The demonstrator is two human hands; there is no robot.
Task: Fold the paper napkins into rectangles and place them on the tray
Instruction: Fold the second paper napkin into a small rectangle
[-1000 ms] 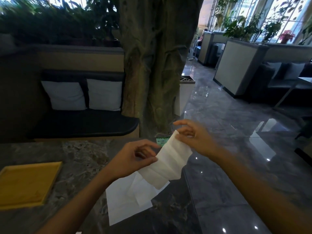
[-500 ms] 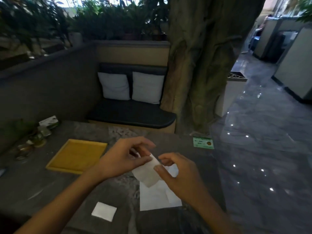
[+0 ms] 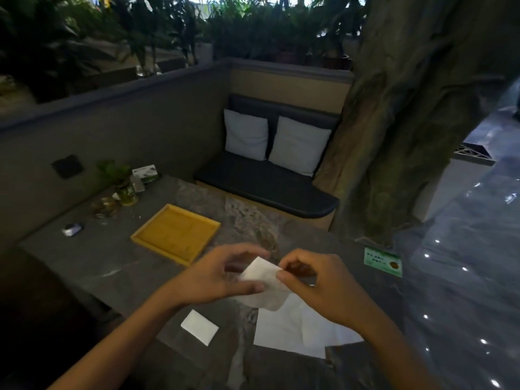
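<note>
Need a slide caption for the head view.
Both hands fold a napkin beside an empty yellow tray.

Tray (image 3: 176, 234) left-rear on the table (image 3: 118, 274), folded napkin (image 3: 199, 327) nearer, flat napkins (image 3: 292, 330) right of it.

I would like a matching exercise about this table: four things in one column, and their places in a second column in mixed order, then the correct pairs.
Things:
1. yellow tray
2. napkin being folded
3. small folded napkin
4. green card

Places:
A. on the table under the left forearm
B. held between both hands
C. at the table's right edge
D. on the table beyond the left hand

Pairs: 1-D, 2-B, 3-A, 4-C
</note>
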